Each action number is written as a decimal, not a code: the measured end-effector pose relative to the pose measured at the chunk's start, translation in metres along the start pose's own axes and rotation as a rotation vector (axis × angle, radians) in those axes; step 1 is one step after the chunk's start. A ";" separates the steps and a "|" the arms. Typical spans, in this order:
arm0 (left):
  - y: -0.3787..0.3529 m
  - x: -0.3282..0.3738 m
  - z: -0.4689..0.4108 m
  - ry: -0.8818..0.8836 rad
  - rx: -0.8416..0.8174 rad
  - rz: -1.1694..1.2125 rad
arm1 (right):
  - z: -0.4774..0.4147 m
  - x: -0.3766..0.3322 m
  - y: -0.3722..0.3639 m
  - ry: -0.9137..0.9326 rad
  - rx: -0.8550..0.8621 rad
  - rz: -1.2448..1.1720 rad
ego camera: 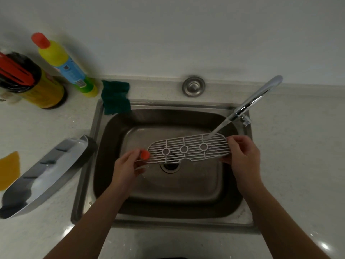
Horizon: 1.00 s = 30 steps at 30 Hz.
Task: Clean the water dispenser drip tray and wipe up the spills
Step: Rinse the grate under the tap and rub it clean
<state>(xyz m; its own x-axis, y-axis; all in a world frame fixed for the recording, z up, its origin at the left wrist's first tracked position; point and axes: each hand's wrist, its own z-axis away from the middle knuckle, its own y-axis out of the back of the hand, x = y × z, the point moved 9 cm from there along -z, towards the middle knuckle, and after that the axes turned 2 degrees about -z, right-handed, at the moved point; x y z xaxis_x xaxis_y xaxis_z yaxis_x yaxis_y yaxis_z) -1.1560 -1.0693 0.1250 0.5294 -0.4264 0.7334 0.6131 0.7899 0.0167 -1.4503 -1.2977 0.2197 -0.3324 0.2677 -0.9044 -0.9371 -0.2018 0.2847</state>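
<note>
I hold the white drip tray grille [190, 148] flat over the steel sink [168, 184], under running water from the chrome faucet [257, 98]. My left hand [128, 165] grips its left end, next to a small orange float [145, 154]. My right hand [242, 156] grips its right end, where the water stream lands. The grey drip tray basin [44, 174] lies on the counter to the left of the sink, apart from both hands.
A dark green cloth [115, 97] hangs over the sink's back left corner. A yellow bottle with an orange cap [61, 62] and a dark jar [28, 81] stand at the back left. A yellow cloth [9, 169] lies at the left edge.
</note>
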 end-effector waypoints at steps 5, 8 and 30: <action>-0.063 -0.013 -0.016 0.092 -0.092 0.127 | 0.006 -0.008 0.040 0.040 0.079 -0.050; -0.093 -0.010 -0.025 0.105 -0.119 0.264 | 0.013 -0.003 0.065 0.044 0.146 -0.061; -0.059 -0.013 0.024 0.073 -0.067 0.171 | -0.045 0.028 0.037 -0.154 0.024 -0.047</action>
<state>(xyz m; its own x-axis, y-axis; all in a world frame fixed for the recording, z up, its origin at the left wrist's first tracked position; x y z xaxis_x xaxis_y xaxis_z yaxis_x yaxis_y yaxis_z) -1.2132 -1.1000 0.1304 0.6688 -0.3214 0.6704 0.5470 0.8234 -0.1509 -1.4890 -1.3406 0.1908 -0.2983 0.4182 -0.8580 -0.9538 -0.1635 0.2519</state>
